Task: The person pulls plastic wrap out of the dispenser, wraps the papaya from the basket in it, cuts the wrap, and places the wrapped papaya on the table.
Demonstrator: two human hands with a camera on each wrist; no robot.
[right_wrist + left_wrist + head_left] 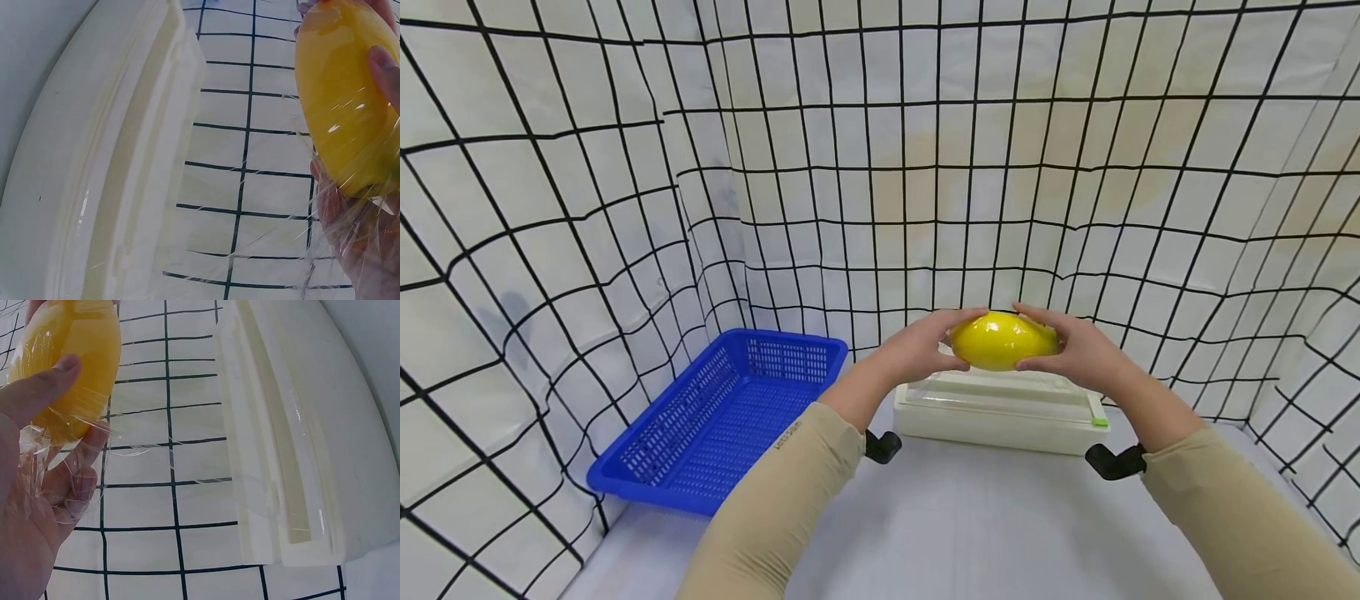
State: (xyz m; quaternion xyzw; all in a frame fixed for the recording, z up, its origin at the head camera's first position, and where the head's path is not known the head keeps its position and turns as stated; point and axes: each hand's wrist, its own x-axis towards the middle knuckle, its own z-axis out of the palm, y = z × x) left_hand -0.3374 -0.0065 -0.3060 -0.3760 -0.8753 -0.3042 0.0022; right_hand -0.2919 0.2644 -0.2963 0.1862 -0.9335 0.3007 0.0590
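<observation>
A glossy yellow oval fruit [1003, 342] is held level between both hands, above a white cling film dispenser [1000, 427]. My left hand [927, 348] grips its left end, thumb below and fingers over the top in the head view. At the opposite end, my right hand [1078, 352] holds it the same way. Clear cling film [39, 440] covers the fruit, and loose, crumpled film hangs over the left palm. In the right wrist view, film creases gather at the fruit's greenish tip and spread over the right fingers. Thin strands of film show beside the left hand.
A blue plastic basket [655, 497] with perforated walls stands at the left. The dispenser has a clear lid and a green tab [1099, 414] at its right end. Black grid netting [937, 167] over white sheeting encloses the white table [1000, 533] at the back and sides.
</observation>
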